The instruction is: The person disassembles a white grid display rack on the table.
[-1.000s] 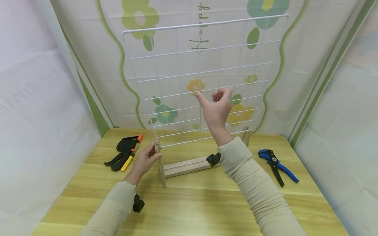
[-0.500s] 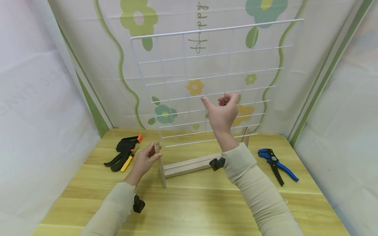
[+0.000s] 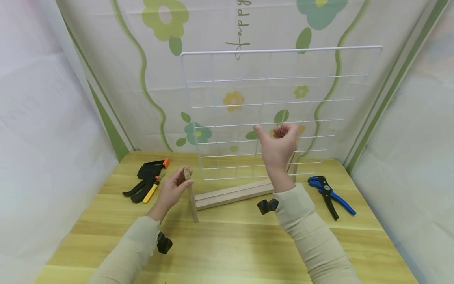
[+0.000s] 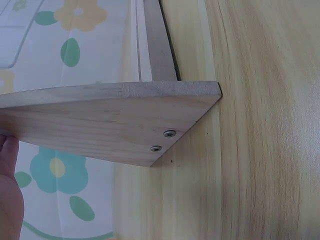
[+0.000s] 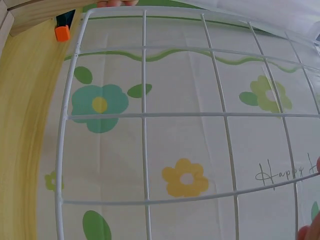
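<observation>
The wire grid panel [image 3: 262, 104] is in the right hand [image 3: 280, 152], whose fingers curl round a wire, thumb stretched apart; a gap parts its lower left corner from the left upright [image 3: 192, 199] of the stand [image 3: 234, 194], pinched near its top by the left hand [image 3: 173, 187]; wire strippers [image 3: 327, 192] lie well right, a yellow-handled screwdriver [image 3: 152, 192] left; the table [image 3: 227, 248] meets a flowered backdrop [image 3: 209, 90] at the far side; metal white-coated, stand pale wood, two round screw heads [image 4: 170, 133] on its outer face.
</observation>
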